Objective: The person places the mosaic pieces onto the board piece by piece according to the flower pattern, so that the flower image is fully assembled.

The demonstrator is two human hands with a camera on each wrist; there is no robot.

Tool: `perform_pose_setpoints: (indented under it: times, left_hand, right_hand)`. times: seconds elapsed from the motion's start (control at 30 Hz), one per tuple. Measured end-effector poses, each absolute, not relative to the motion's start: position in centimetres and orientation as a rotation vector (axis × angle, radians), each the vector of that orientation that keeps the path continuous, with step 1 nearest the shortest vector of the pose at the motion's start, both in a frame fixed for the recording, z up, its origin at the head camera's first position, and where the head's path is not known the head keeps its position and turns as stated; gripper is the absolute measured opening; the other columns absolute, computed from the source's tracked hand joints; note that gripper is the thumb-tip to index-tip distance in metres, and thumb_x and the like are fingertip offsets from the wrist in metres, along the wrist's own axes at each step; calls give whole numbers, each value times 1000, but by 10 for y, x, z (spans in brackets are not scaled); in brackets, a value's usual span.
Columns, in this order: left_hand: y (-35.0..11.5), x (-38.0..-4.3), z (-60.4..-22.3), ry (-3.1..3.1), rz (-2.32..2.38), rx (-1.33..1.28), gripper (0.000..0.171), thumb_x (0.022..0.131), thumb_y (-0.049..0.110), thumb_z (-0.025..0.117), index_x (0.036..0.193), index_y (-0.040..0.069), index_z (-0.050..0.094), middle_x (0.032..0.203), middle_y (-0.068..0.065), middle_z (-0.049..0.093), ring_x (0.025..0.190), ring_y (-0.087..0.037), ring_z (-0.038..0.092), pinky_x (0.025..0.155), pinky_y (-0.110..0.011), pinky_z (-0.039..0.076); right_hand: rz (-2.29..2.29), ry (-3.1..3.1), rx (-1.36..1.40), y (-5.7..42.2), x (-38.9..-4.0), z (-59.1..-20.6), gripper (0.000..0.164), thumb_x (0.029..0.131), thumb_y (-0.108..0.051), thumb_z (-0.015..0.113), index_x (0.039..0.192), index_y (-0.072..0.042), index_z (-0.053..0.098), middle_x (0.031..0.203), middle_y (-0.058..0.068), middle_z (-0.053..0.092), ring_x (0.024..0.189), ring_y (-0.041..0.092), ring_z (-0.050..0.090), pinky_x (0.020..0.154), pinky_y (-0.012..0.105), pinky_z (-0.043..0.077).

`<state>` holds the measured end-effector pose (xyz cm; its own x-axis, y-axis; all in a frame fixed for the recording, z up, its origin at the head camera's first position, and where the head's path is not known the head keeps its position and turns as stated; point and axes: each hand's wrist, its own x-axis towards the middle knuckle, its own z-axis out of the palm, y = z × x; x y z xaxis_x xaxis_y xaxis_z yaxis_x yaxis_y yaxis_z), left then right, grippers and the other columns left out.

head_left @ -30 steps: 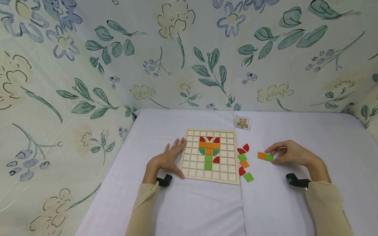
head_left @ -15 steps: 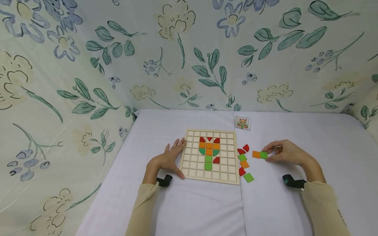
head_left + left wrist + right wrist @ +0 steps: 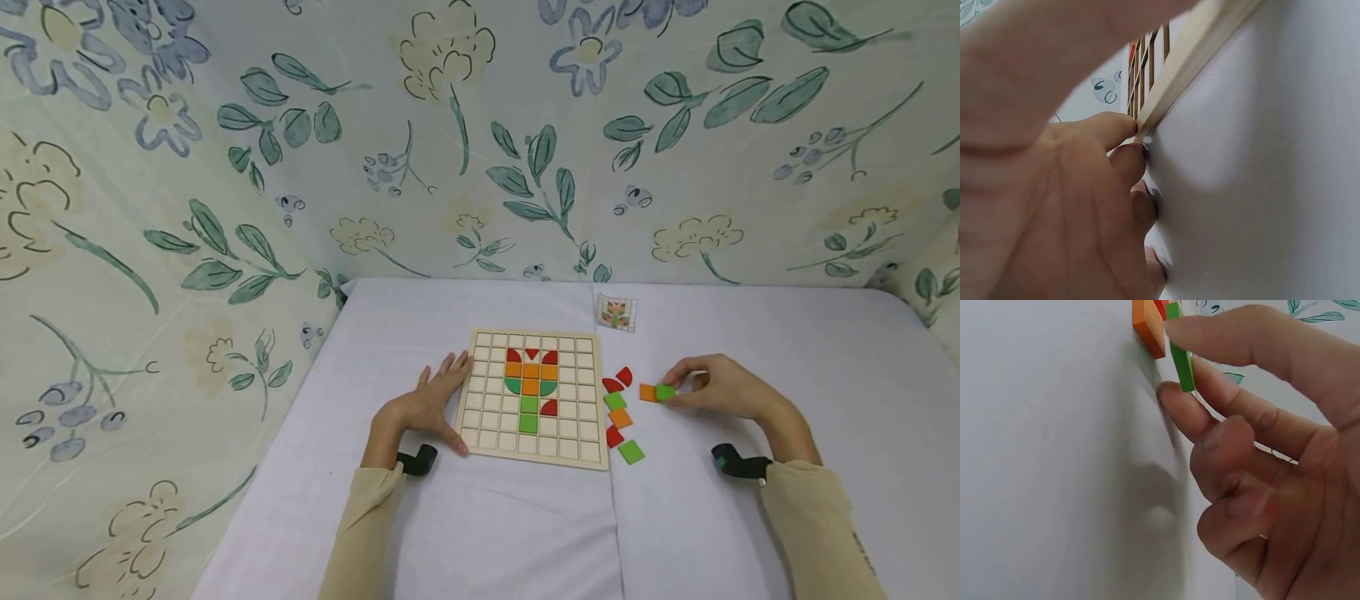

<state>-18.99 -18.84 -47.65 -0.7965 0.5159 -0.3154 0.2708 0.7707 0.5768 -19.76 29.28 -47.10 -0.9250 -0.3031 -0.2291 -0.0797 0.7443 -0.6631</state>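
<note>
In the head view my right hand [image 3: 727, 387] pinches a green square tile [image 3: 665, 392] between thumb and fingertips. Its near edge overlaps an orange square tile [image 3: 647, 392] there. The right wrist view has the green tile [image 3: 1181, 365] tilted up off the cloth, beside the orange tile [image 3: 1149, 328]. My left hand [image 3: 426, 408], fingers spread, rests along the left side of a wooden grid board [image 3: 540, 461]. Thumb and index fingertip touch the board's edge [image 3: 1175, 69] in the left wrist view. Red, orange and green tiles form a tulip shape in the board's middle.
Right of the board lies a loose column of tiles, among them red quarter-rounds [image 3: 625, 376], green squares [image 3: 632, 451] and an orange square [image 3: 620, 417]. A small card [image 3: 617, 312] with a tulip pattern lies behind them on the white cloth [image 3: 525, 533].
My right hand has slid the green and orange tiles left toward the board, then raised the green one off the cloth. The left hand and board have stayed put.
</note>
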Motion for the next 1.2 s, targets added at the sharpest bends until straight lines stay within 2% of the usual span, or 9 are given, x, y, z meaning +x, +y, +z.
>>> perform_pose_setpoints:
  times: [0.2, 0.47, 0.73, 0.87, 1.2]
  left_hand:
    - [-188, -190, -477, 2503, 718, 593, 149, 58, 36, 103, 168, 13, 5, 176, -1, -8, 163, -25, -15, 130, -59, -10]
    - [-188, -190, -478, 2506, 713, 587, 148, 59, 37, 103, 168, 12, 5, 176, -1, -8, 163, -25, -15, 130, -59, -10]
    - [-188, -189, -479, 2508, 718, 585, 149, 58, 36, 103, 168, 13, 5, 176, -2, -8, 163, -25, -15, 130, -59, -10]
    - [-189, -189, -479, 2507, 721, 588, 149, 58, 36, 103, 168, 12, 5, 176, -2, -8, 163, -25, -15, 130, -59, -10]
    - [-188, -189, -476, 2505, 726, 593, 148, 58, 35, 103, 167, 11, 6, 176, -3, -7, 163, -26, -14, 130, -59, -10]
  right_hand:
    - [-1005, 2646, -318, 285, -196, -468, 33, 83, -27, 87, 108, -7, 78, 100, 5, 71, 75, 14, 52, 61, 23, 42]
    - [-1167, 2620, -364, 258, -192, -459, 26, 84, -21, 84, 107, -11, 80, 74, 5, 57, 63, 12, 46, 54, 26, 31]
    - [-1328, 2546, -542, 212, -187, -463, 24, 82, -20, 87, 104, -13, 81, 89, 7, 68, 69, 15, 50, 57, 24, 37]
    - [-1346, 2548, -539, 196, -185, -469, 23, 80, -20, 89, 101, -13, 82, 89, 10, 68, 71, 16, 49, 58, 23, 36]
    - [-1288, 2564, -498, 177, -182, -479, 26, 77, -19, 92, 98, -8, 82, 84, 4, 69, 66, 13, 48, 55, 21, 36]
